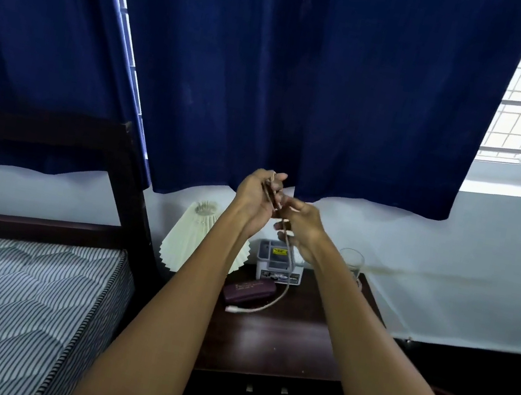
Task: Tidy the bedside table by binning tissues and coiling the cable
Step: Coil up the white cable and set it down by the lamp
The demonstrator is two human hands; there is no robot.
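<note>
Beige cable (287,271) hangs from raised hands; left hand (254,196) fingers clamp its loops; right hand (303,231) fingers pinch it.

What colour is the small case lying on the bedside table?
Dark maroon case, with faint lettering; seen in the head view.

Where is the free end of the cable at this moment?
The cable's free end lies on the bedside table, just in front of the maroon case, left of centre; the rest rises to both hands.
</note>
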